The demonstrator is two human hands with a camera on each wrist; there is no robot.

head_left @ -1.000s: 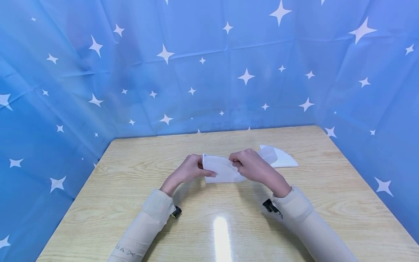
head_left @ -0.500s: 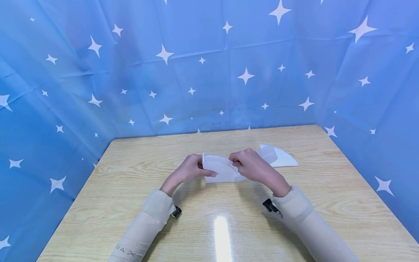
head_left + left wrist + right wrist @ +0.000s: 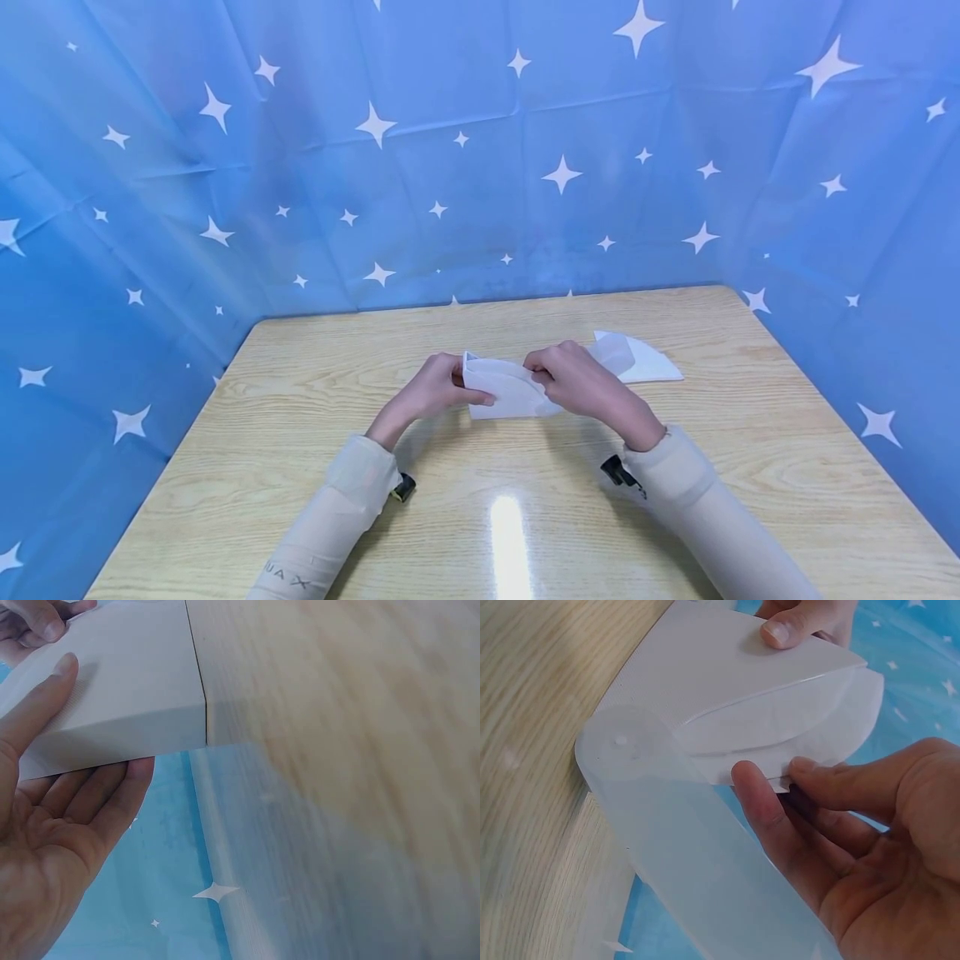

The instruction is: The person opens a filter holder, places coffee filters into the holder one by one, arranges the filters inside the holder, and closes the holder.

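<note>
A white box-like piece [image 3: 510,387] with a curved edge stands mid-table, tilted up in my two hands. My left hand [image 3: 437,387] grips its left end, thumb on the near face and fingers behind, as the left wrist view also shows. My right hand [image 3: 581,383] pinches the curved edge with thumb and fingertips. In the right wrist view, a curved flap or slot [image 3: 780,720] runs along that edge. A translucent strip [image 3: 682,832] with a rounded end overlaps one corner. In the head view the right hand hides part of the strip.
A white quarter-circle piece [image 3: 649,363] lies on the table beyond the right hand, with the strip's far end over it. The wooden table [image 3: 300,358] meets a blue star-printed curtain [image 3: 480,167] at its back and sides.
</note>
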